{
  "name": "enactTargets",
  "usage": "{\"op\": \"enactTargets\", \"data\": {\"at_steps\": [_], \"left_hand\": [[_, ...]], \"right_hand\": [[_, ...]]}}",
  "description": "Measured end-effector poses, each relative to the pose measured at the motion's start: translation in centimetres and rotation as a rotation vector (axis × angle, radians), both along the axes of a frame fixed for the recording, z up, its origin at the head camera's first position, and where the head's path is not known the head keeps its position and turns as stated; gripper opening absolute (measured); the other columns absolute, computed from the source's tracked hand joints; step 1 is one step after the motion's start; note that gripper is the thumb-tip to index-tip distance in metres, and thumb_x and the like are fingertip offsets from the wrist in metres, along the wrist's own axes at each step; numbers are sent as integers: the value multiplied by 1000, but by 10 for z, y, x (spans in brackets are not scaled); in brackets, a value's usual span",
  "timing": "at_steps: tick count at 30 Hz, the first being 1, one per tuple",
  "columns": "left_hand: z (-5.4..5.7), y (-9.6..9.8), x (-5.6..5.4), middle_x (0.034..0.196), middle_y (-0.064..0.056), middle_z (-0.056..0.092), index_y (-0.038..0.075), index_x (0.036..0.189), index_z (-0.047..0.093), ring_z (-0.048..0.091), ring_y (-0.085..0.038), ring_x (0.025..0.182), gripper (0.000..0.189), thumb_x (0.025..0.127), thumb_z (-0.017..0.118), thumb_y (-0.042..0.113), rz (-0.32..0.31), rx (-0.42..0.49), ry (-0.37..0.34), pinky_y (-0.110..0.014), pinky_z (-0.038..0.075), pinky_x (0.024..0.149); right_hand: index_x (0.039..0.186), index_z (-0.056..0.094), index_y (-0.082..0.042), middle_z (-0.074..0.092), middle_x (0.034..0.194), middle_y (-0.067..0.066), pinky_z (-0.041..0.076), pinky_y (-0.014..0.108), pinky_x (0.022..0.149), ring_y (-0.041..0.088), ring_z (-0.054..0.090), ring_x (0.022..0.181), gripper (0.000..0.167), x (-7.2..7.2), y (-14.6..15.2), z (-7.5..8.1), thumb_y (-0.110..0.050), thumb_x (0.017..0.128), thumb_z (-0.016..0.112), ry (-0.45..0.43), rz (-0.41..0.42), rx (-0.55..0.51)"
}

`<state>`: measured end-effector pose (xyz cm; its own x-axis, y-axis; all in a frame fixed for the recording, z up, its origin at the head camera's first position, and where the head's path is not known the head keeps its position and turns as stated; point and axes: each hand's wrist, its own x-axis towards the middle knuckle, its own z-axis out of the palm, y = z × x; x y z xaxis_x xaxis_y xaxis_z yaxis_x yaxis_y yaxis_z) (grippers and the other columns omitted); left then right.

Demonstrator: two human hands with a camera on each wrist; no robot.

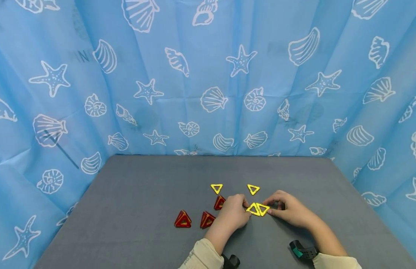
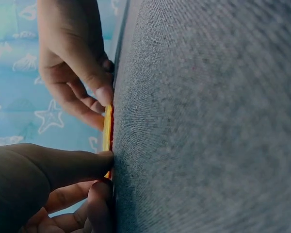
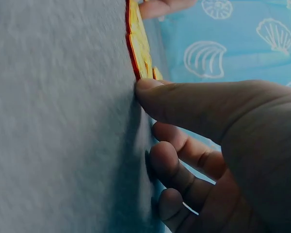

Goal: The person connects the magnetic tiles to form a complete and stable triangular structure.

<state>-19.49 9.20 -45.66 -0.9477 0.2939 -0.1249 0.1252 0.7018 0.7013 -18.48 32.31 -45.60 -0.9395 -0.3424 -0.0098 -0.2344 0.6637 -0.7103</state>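
Two yellow triangular frame tiles lie edge to edge on the grey table, the left tile against the right tile. My left hand pinches the outer corner of the left one, thumb in front. On the other side my right hand holds the right tile's outer corner between thumb and index finger. In the right wrist view a red lower edge shows under the yellow tiles, and the other right fingers curl loosely. The left wrist view shows the tile pair edge-on, flat against the cloth.
Two single yellow triangles, one at the back left and one at the back right, lie beyond my hands. Three small red pyramid shapes stand left of my left hand: one leftmost, one nearer, one behind. A blue shell-print curtain hangs behind.
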Motion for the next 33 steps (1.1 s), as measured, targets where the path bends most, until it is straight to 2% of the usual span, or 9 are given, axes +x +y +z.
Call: {"op": "enactTargets", "data": {"at_steps": [4,14,23,28,33], "left_hand": [[0,0,-1,81,2,59,15,91,66,54,-12,69,17,93,82,13,13,0,-10,-29,46,60],[-2,0,-3,82,3,60,16,91,66,55,-12,69,16,94,82,14,0,-4,-21,-30,47,61],[-1,-2,-4,79,3,57,17,86,63,54,-12,67,22,91,85,18,-2,-22,-14,-29,45,59],[0,-5,-4,76,4,56,17,80,63,53,-11,64,28,88,89,25,-40,-4,5,-27,43,57],[-1,-9,-5,75,5,57,18,77,64,53,-11,62,28,90,87,28,-73,39,5,-27,43,56]], "right_hand": [[117,78,-10,65,111,9,47,27,65,9,52,75,20,0,-4,0,-13,97,77,1,11,-6],[113,76,-7,66,111,9,46,27,65,8,51,74,18,-1,-4,0,-14,96,78,-10,16,-27],[121,73,-3,73,112,10,52,28,69,10,62,83,23,-5,-6,3,-16,103,70,-65,14,-55],[127,70,1,73,115,15,56,28,70,13,68,86,27,-6,-8,2,-12,104,68,-57,17,-113],[130,68,5,72,122,22,59,30,71,16,72,89,30,-5,-12,2,-9,103,68,-31,11,-168]]}}
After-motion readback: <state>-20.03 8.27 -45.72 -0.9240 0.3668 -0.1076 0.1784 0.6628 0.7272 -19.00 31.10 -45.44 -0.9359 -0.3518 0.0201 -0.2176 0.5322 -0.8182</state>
